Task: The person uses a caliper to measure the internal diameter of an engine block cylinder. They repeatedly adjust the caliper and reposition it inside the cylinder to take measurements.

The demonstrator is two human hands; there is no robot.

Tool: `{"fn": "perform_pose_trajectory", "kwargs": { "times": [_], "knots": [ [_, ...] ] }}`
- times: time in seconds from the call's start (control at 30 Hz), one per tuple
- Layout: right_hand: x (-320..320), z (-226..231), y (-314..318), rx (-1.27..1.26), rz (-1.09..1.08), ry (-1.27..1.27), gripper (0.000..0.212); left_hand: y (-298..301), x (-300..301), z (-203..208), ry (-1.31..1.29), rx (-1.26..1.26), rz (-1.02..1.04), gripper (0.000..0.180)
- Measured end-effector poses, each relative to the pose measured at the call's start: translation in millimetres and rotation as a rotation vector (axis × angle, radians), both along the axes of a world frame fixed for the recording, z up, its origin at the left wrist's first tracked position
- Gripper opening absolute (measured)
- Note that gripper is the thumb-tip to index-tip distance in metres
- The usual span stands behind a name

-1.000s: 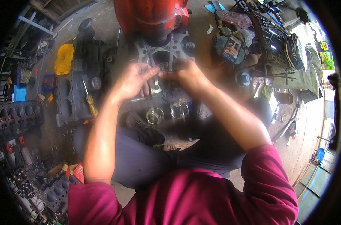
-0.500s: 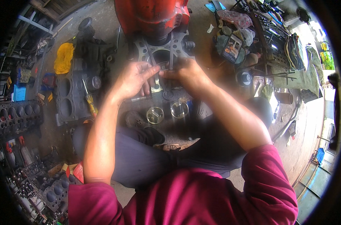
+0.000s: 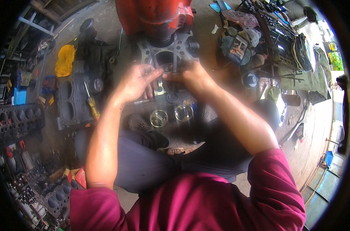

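My left hand (image 3: pixel 134 82) and my right hand (image 3: pixel 189 74) meet in front of me with thumbs nearly touching. Both are closed, pinching around a small, thin dark piece whose kind I cannot make out. Just beyond them is a grey metal engine block face (image 3: pixel 146 51) with holes and a large round opening. A scuffed red machine housing (image 3: pixel 154 17) stands over its far side. Below my hands, between my legs, are two round, piston-like metal parts, one on the left (image 3: pixel 159 118) and one on the right (image 3: pixel 184 112).
To the left lie a cylinder block (image 3: pixel 68 109), a yellow cloth (image 3: pixel 65 60) and a yellow-handled screwdriver (image 3: pixel 92 103). Another block (image 3: pixel 17 116) stands farther left. At the right are a rack of tools (image 3: pixel 277 40), plastic bags (image 3: pixel 242 18) and a round can (image 3: pixel 250 80).
Both hands keep almost the same pose, thumbs still together. The whole view has shifted very slightly; nothing else has visibly moved.
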State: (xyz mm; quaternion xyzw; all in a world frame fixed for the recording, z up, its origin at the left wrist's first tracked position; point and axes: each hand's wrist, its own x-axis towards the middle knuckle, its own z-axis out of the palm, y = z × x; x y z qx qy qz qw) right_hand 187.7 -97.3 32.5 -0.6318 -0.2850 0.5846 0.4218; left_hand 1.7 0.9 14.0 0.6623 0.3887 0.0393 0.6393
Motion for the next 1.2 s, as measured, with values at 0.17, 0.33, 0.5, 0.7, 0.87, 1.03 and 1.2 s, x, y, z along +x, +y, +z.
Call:
{"fn": "perform_pose_trajectory", "kwargs": {
  "times": [0.17, 0.33, 0.5, 0.7, 0.87, 1.03, 1.2],
  "knots": [
    [3.0, -0.1, 1.6, -0.032, 0.065, -0.032, 0.05, 0.5, 1.0, 0.1, -0.008, -0.01, 0.006, 0.031],
    [1.0, -2.7, 1.6, 0.017, 0.037, -0.037, 0.048, 0.0, 0.9, 0.6, 0.009, -0.009, 0.01, 0.031],
    [1.3, -0.3, 1.3, -0.007, 0.027, -0.008, 0.046, 1.2, 1.6, -0.4, 0.001, -0.017, 0.007, 0.03],
    [-0.7, 0.2, 1.3, 0.001, 0.002, 0.015, 0.046, 0.7, 0.6, 0.6, -0.004, -0.012, 0.011, 0.03],
    [-0.3, 0.1, 1.4, -0.006, -0.012, 0.059, 0.044, 1.2, 1.8, 0.6, 0.01, -0.006, 0.011, 0.03],
    [-0.3, -0.8, 1.3, 0.044, 0.018, -0.017, 0.039, 0.6, 0.4, 0.5, 0.004, 0.0, 0.003, 0.031],
    [2.1, -1.6, 1.9, -0.003, 0.044, -0.034, 0.04, 0.5, 1.7, 0.9, 0.014, -0.007, 0.013, 0.031]
  ]
}}
